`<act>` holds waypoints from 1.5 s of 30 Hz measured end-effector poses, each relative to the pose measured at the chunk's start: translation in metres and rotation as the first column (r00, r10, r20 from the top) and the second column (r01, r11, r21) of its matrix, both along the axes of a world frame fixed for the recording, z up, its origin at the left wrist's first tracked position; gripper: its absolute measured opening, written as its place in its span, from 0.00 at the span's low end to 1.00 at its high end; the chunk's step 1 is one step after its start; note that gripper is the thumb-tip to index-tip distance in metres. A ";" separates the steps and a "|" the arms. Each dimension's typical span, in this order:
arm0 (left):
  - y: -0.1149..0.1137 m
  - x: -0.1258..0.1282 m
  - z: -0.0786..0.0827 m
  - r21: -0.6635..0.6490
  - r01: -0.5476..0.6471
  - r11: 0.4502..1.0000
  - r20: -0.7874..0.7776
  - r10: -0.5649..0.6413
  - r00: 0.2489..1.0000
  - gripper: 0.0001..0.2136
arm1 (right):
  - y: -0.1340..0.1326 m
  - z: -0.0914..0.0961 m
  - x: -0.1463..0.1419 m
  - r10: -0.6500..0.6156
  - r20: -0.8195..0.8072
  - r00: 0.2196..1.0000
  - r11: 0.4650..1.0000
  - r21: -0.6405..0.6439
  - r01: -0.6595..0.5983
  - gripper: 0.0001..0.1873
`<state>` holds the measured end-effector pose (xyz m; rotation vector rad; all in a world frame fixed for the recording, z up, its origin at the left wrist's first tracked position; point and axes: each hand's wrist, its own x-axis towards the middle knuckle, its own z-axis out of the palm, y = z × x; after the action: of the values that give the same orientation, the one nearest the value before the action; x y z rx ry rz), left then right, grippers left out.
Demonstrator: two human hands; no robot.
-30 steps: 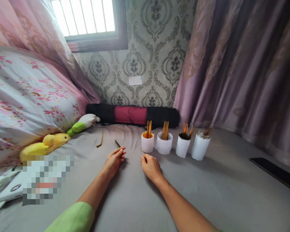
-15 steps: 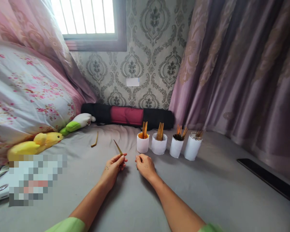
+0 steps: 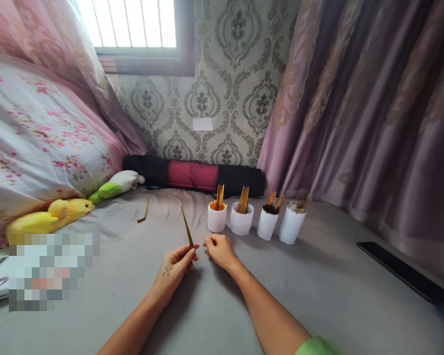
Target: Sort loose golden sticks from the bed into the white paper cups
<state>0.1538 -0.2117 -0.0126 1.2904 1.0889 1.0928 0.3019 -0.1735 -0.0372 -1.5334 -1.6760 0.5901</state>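
Note:
My left hand (image 3: 178,264) pinches a slim golden-brown stick (image 3: 187,228) between thumb and fingers; it stands tilted and tapers toward its upper end. Close by on the right, my right hand (image 3: 221,250) is closed with its fingers curled, and whether it holds anything is hidden. Beyond it stands a white-wrapped cup (image 3: 216,219) with an orange inner rim and thin brown sticks in it. Beside that are a wider white cup (image 3: 241,222), a white cup with a dark rim (image 3: 267,224) and a white-wrapped jar (image 3: 292,226), each holding similar sticks.
A bent brown stick (image 3: 143,212) lies on the grey sheet (image 3: 222,315). Plush toys (image 3: 46,217) and a blurred pale object (image 3: 54,271) are at left. A black and red roll (image 3: 194,175) lies along the wall; a dark flat object (image 3: 403,271) lies at right.
My left hand has shifted slightly right and down, and the stick in it has turned more upright. The right hand stays nearly in place; the whole view has moved slightly.

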 end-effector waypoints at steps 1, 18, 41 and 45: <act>-0.002 0.000 0.001 0.009 0.010 1.000 -0.022 -0.010 1.000 0.19 | 0.000 0.001 0.000 0.012 -0.013 1.000 1.000 -0.003 -0.012 0.19; -0.004 -0.002 -0.005 0.166 0.111 0.980 -0.154 -0.085 0.984 0.18 | -0.001 0.018 -0.002 0.184 -0.303 0.935 0.974 -0.070 -0.215 0.18; -0.011 0.000 -0.003 0.329 0.218 0.919 -0.415 -0.067 0.908 0.16 | -0.007 0.041 0.000 0.180 -0.606 0.775 0.935 -0.138 -0.325 0.20; -0.013 0.001 -0.002 0.334 0.243 0.911 -0.440 -0.077 0.895 0.15 | -0.009 0.045 -0.001 0.177 -0.599 0.781 0.927 -0.164 -0.337 0.20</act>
<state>0.1545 -0.2245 -0.0147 1.9637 1.0799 0.9483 0.3007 -0.1823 0.0077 -1.1223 -1.3629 1.3320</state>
